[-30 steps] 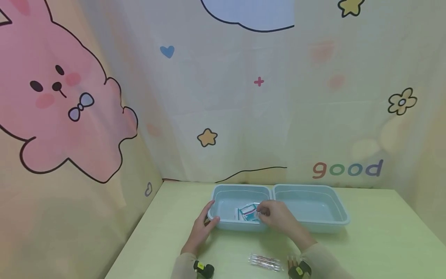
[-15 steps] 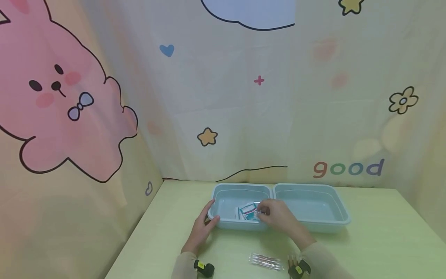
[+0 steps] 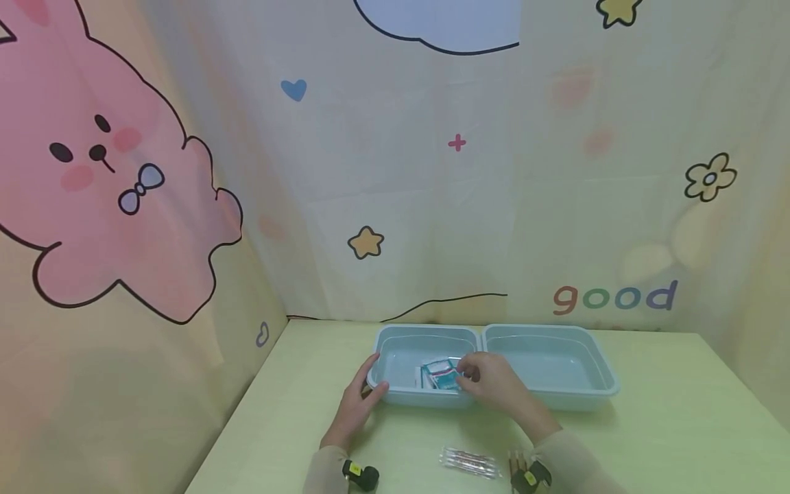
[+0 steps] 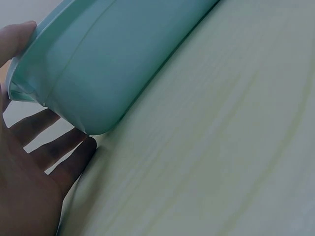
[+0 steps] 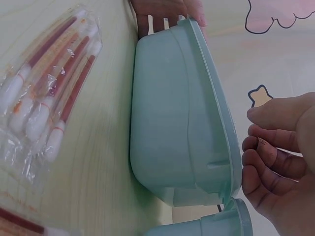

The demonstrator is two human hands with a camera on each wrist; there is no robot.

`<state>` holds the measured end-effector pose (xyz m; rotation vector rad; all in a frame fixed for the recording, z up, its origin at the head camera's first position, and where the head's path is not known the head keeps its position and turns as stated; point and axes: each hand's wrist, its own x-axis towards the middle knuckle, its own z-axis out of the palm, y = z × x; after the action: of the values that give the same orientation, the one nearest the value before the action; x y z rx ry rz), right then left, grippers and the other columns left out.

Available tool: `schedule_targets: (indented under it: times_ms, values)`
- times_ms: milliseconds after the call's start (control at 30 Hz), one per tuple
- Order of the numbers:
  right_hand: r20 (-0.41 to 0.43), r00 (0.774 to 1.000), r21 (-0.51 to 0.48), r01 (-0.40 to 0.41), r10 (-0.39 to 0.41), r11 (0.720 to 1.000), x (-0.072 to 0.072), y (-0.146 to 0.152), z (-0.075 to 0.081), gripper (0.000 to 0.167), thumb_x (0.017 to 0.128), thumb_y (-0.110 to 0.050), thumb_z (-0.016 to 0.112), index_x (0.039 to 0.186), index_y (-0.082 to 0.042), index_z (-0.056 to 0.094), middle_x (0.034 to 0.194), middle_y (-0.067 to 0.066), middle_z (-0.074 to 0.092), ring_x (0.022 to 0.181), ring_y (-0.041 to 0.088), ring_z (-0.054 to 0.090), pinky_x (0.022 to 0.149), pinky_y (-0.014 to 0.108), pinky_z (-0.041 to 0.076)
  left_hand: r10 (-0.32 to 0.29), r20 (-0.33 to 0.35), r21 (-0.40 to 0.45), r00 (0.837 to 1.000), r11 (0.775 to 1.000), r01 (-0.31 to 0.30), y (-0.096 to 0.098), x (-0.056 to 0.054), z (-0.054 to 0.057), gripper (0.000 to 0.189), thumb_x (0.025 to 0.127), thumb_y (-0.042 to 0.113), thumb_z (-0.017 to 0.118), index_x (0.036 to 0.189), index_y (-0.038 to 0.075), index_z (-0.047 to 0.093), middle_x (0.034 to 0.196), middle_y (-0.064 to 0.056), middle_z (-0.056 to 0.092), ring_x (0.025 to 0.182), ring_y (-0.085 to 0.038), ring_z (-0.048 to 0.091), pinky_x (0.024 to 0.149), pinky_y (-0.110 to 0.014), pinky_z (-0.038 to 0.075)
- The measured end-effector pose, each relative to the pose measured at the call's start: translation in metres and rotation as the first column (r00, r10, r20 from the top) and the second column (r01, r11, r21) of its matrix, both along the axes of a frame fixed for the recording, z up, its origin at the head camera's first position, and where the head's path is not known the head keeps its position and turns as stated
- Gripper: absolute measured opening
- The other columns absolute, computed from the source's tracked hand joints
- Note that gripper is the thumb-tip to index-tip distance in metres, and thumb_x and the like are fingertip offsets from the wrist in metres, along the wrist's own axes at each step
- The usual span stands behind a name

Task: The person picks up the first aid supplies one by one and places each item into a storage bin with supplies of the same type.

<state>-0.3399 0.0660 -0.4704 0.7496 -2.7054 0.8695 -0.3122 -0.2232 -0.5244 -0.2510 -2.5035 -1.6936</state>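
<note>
- While the left hand (image 3: 354,405) is gripping the near left corner of the left tray (image 3: 426,398), at the lower middle of the head view, its thumb is lying over the rim and its other fingers are spreading along the outer wall, as the left wrist view is showing.
- The teal-and-white packets (image 3: 443,374) are lying inside this tray, towards its lower right corner in the head view.
- The right hand (image 3: 490,377) is hovering over the right side of the same tray, its fingers bent and its fingertips just beside the packets; I cannot tell if they are pinching one.
- To the right in the head view, the right tray (image 3: 549,357) is standing close beside the left one.
- At the bottom middle, a clear-wrapped bundle of cotton swabs (image 3: 470,462) is resting on the table (image 3: 666,384); in the right wrist view it is filling the upper left.
- A second bundle (image 3: 515,461) is partly hiding behind the right wrist camera (image 3: 531,477).
</note>
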Motion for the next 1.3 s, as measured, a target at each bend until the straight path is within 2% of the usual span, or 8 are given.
schedule_targets:
  times_ms: [333,600,700,867,1067,1300]
  values:
    - [-0.016,1.000,-0.012,-0.006,0.006,1.000,0.005,0.009,0.001,0.007,0.083,-0.015,0.072,0.088,-0.012,0.071,0.076,-0.007,0.067,0.065,0.002,0.052,0.058,0.018,0.045,0.003,0.001,0.002,1.000,1.000,-0.003,0.001,0.000,-0.001,0.062,0.096,0.042,0.059,0.151,0.030,0.034,0.158,-0.014,0.030,0.141,-0.040,0.035,0.111,-0.055,0.038]
    - [0.002,1.000,-0.007,0.023,-0.023,1.000,0.012,0.018,0.004,0.009,0.083,-0.018,0.073,0.091,-0.013,0.072,0.078,-0.008,0.065,0.070,0.004,0.054,0.062,0.021,0.048,0.036,-0.011,-0.001,0.999,0.999,-0.036,-0.003,-0.020,-0.029,0.062,0.096,0.038,0.060,0.151,0.029,0.033,0.160,-0.011,0.028,0.142,-0.041,0.032,0.111,-0.060,0.034]
    - [0.025,0.998,-0.013,0.055,-0.054,0.998,0.013,0.022,0.004,0.009,0.084,-0.019,0.074,0.092,-0.015,0.072,0.080,-0.008,0.066,0.072,0.004,0.056,0.065,0.022,0.050,0.032,-0.018,-0.001,0.999,0.999,-0.032,-0.005,-0.023,-0.034,0.061,0.097,0.036,0.060,0.151,0.031,0.033,0.160,-0.010,0.028,0.142,-0.041,0.033,0.110,-0.060,0.035]
    - [0.015,0.998,-0.039,0.069,-0.069,0.997,0.014,0.029,0.004,0.011,0.084,-0.019,0.073,0.094,-0.016,0.072,0.080,-0.010,0.065,0.071,0.004,0.055,0.063,0.021,0.049,0.019,-0.031,0.001,0.999,1.000,-0.019,-0.004,-0.022,-0.034,0.061,0.097,0.033,0.059,0.152,0.029,0.033,0.159,-0.011,0.028,0.140,-0.043,0.036,0.108,-0.058,0.039]
    - [-0.043,0.996,-0.083,0.069,-0.072,0.994,0.012,0.039,0.000,0.011,0.085,-0.019,0.072,0.095,-0.014,0.072,0.077,-0.011,0.065,0.070,0.002,0.055,0.061,0.020,0.048,0.015,-0.034,0.006,0.999,1.000,-0.015,-0.003,-0.020,-0.034,0.062,0.098,0.031,0.059,0.153,0.027,0.032,0.159,-0.012,0.028,0.139,-0.042,0.038,0.108,-0.055,0.041]
    - [-0.129,0.987,-0.152,0.075,-0.095,0.986,0.011,0.050,0.002,0.011,0.085,-0.017,0.073,0.095,-0.012,0.073,0.079,-0.010,0.068,0.070,0.003,0.058,0.061,0.021,0.050,0.020,-0.025,-0.002,0.999,1.000,-0.020,-0.003,-0.020,-0.033,0.061,0.098,0.032,0.059,0.152,0.029,0.032,0.159,-0.012,0.029,0.139,-0.042,0.037,0.108,-0.057,0.039]
